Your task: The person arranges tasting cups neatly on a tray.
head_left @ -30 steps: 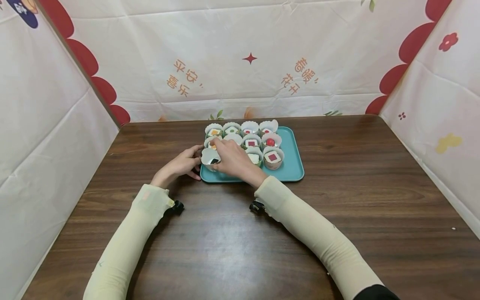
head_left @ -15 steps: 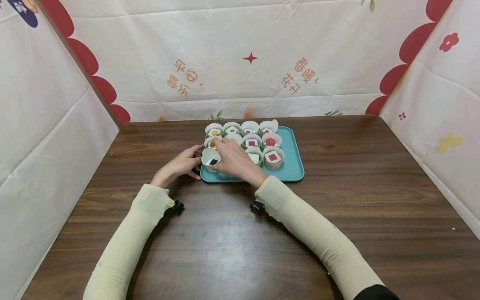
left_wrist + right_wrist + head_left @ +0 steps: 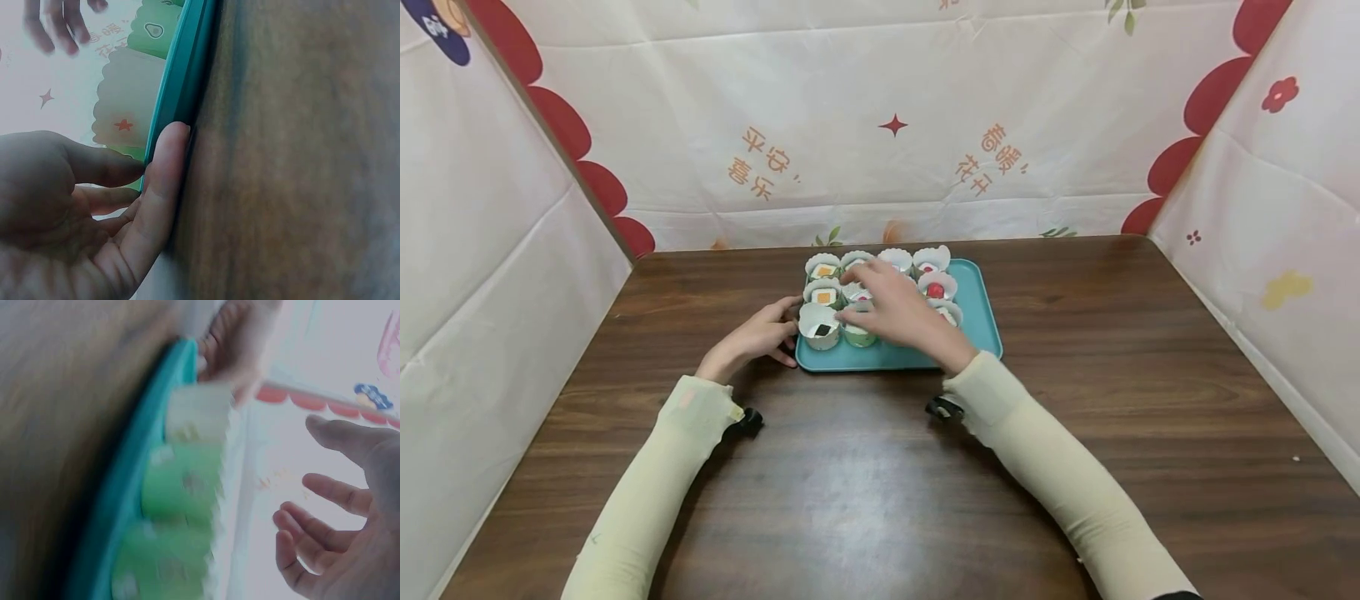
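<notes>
A teal tray on the table carries rows of frilled paper cups with white contents and small coloured pieces. At its front left corner stands a white cup with a black square inside. My left hand touches the tray's left edge, its thumb against the corner in the left wrist view. My right hand hovers over the middle cups, fingers apart and loosely bent, with nothing between them in the right wrist view. Beneath its thumb is a green cup. The right hand hides some cups.
The brown table extends around the tray. A white printed cloth hangs behind it, with more cloth at both sides. A cup with a red ball stands toward the tray's right.
My right hand has left the front left cup and moved to the right, uncovering that cup and the orange-topped one behind it. The left hand stays at the tray's edge.
</notes>
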`<state>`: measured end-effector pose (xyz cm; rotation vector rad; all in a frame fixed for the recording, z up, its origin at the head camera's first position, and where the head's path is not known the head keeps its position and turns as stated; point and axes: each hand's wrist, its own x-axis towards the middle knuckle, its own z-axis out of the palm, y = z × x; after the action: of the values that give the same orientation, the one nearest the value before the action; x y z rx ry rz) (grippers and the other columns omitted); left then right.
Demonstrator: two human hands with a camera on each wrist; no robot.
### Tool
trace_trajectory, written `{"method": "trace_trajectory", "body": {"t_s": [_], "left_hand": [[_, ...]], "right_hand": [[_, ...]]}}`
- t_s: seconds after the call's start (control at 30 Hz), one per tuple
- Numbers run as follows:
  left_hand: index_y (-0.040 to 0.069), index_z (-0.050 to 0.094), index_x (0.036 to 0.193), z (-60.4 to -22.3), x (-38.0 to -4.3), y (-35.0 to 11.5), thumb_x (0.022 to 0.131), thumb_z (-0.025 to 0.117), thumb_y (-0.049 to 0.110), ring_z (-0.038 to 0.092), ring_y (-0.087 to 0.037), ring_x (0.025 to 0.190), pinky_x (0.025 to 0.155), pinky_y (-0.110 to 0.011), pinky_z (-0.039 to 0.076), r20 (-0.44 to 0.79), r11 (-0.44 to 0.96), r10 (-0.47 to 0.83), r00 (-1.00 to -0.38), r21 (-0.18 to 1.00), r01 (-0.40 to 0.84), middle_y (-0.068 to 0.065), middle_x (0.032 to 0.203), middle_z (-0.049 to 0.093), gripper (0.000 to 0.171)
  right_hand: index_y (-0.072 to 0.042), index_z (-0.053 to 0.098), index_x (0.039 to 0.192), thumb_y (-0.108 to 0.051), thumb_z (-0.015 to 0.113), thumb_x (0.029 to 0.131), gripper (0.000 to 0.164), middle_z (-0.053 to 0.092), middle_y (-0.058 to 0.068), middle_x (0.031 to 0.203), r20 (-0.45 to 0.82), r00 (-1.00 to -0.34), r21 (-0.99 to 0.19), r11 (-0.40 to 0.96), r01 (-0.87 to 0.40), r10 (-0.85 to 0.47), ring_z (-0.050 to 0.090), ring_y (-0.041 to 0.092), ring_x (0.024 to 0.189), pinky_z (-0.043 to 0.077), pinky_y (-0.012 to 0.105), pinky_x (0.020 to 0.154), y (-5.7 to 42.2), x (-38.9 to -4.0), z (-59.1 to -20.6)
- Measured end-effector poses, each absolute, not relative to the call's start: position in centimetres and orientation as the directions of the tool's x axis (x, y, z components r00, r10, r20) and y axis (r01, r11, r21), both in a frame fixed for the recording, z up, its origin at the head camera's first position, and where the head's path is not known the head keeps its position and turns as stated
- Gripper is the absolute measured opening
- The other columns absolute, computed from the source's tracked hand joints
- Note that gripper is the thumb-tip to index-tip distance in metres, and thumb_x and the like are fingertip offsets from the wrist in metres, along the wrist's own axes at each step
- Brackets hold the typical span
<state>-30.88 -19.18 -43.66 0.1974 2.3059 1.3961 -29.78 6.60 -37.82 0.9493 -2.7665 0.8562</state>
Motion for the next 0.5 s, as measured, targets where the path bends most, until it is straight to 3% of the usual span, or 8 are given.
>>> {"method": "trace_trajectory", "body": {"t_s": [0.2, 0.33, 0.5], "left_hand": [[0.006, 0.016, 0.165, -43.8, -30.9, -19.4, 0.105, 0.036, 0.004, 0.053, -0.022, 0.082, 0.066, -0.035, 0.067, -0.289, 0.486, 0.328, -0.899, 0.868, -0.102, -0.023, 0.121, 0.047, 0.064], [0.006, 0.015, 0.165, -43.9, -31.0, -19.6, 0.104, 0.037, 0.005, 0.054, -0.022, 0.083, 0.067, -0.035, 0.067, -0.290, 0.492, 0.326, -0.900, 0.865, -0.100, -0.023, 0.121, 0.047, 0.065], [0.009, 0.017, 0.166, -43.7, -30.9, -19.3, 0.105, 0.037, 0.006, 0.054, -0.023, 0.083, 0.067, -0.036, 0.067, -0.293, 0.490, 0.328, -0.898, 0.865, -0.103, -0.021, 0.120, 0.047, 0.064]], "right_hand": [[-0.006, 0.069, 0.119, -0.025, 0.077, 0.094, 0.033, 0.066, 0.016, 0.122, 0.408, -0.787, -0.473, 0.631, -0.615, -0.462, 0.067, 0.033, 0.106, 0.060, 0.045, 0.084, 13.1, -30.6, -36.8], [-0.004, 0.069, 0.121, -0.019, 0.076, 0.095, 0.031, 0.067, 0.017, 0.123, 0.422, -0.810, -0.481, 0.657, -0.581, -0.407, 0.069, 0.033, 0.107, 0.063, 0.046, 0.082, 17.7, -31.5, -36.3], [-0.001, 0.067, 0.125, -0.017, 0.072, 0.097, 0.032, 0.066, 0.018, 0.124, 0.395, -0.857, -0.525, 0.684, -0.506, -0.331, 0.069, 0.035, 0.110, 0.062, 0.056, 0.090, 22.3, -31.8, -35.5]]}}
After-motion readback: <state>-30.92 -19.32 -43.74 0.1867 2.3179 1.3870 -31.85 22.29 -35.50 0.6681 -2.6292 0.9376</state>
